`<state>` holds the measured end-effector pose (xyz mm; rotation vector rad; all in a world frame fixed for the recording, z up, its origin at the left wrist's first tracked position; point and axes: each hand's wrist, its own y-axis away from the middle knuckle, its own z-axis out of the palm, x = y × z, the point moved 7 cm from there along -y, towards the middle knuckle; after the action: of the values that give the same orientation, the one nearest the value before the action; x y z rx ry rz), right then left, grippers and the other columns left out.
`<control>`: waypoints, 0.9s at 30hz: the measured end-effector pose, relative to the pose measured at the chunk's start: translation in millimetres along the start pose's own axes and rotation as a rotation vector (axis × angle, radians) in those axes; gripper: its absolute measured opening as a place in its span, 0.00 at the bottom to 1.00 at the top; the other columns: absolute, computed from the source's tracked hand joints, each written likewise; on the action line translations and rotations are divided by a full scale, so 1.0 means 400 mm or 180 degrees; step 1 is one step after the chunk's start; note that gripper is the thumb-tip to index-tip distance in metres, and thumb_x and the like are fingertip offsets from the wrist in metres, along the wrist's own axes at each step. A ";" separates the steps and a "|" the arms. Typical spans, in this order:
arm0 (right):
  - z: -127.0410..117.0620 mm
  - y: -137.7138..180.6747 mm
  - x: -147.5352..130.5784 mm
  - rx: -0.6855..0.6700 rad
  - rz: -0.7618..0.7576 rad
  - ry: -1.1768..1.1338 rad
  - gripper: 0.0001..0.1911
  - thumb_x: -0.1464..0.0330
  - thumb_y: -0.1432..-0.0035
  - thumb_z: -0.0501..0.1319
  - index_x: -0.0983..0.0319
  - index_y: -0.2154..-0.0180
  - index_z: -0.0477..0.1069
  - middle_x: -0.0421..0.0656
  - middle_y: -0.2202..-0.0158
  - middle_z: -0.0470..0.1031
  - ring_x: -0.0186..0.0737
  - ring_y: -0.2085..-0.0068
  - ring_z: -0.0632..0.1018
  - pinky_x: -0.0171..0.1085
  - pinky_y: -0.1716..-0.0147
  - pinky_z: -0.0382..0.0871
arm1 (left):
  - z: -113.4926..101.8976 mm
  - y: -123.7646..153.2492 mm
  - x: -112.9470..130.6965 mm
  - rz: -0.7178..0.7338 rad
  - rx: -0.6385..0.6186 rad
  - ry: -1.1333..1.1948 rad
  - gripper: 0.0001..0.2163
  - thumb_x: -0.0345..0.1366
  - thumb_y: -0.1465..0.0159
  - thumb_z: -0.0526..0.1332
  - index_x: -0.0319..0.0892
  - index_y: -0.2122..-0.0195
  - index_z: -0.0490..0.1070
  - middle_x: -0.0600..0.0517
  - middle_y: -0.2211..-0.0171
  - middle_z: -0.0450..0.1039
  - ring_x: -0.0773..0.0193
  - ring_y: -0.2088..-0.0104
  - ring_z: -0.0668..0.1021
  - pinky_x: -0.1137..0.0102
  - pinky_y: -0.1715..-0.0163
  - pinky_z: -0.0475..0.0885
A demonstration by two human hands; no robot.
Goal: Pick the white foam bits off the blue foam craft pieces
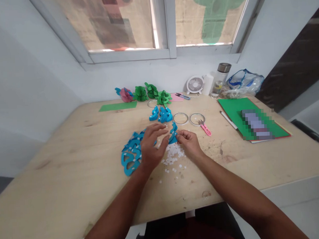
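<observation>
A curved, folded blue paper cutout (173,133) stands between my two hands. My right hand (189,142) pinches its right edge between thumb and fingertips. My left hand (153,143) is open on the other side, its fingers arched and apart from the thumb; a tiny white bit shows by its fingertips. Partly hidden behind my left hand lies a pile of blue paper cutouts (133,158) dotted with small white squares. Small white pieces (173,154) are scattered between my wrists. Two folded blue paper shapes (165,114) sit just beyond my hands.
Two rolls of tape (180,113) and pink-handled snips (205,128) lie beyond my right hand. Green paper flowers (141,93), a small fan (195,84) and a glass bottle (220,80) line the wall. Green sheets (236,110) and a white pen (228,120) are at right.
</observation>
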<state>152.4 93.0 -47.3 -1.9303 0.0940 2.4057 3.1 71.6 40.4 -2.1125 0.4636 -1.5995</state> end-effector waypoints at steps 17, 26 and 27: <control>0.002 0.016 -0.032 0.0023 -0.0527 0.0925 0.07 0.66 0.52 0.59 0.63 0.77 0.70 0.36 0.81 0.63 0.31 0.79 0.62 0.32 0.79 0.54 | 0.045 0.008 0.031 0.0739 -0.0334 -0.1205 0.06 0.34 0.42 0.60 0.47 0.71 0.76 0.46 0.52 0.73 0.48 0.43 0.64 0.52 0.43 0.46; 0.005 0.019 -0.035 0.0029 -0.0611 0.1089 0.07 0.67 0.52 0.58 0.63 0.77 0.71 0.37 0.81 0.66 0.32 0.78 0.64 0.32 0.78 0.56 | 0.044 0.016 0.008 0.0756 -0.0315 -0.1137 0.03 0.34 0.45 0.62 0.48 0.70 0.76 0.48 0.52 0.73 0.48 0.41 0.62 0.51 0.41 0.42; 0.005 0.021 -0.037 0.0038 -0.0622 0.1123 0.07 0.67 0.51 0.58 0.63 0.77 0.71 0.37 0.81 0.66 0.32 0.78 0.64 0.33 0.78 0.57 | 0.044 0.016 0.005 0.0754 -0.0321 -0.1140 0.03 0.33 0.45 0.62 0.48 0.70 0.76 0.48 0.52 0.73 0.48 0.41 0.62 0.50 0.41 0.42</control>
<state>152.9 84.8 -32.4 -2.2211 -0.0631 1.9230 20.9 67.6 34.6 -2.2579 0.6522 -1.0595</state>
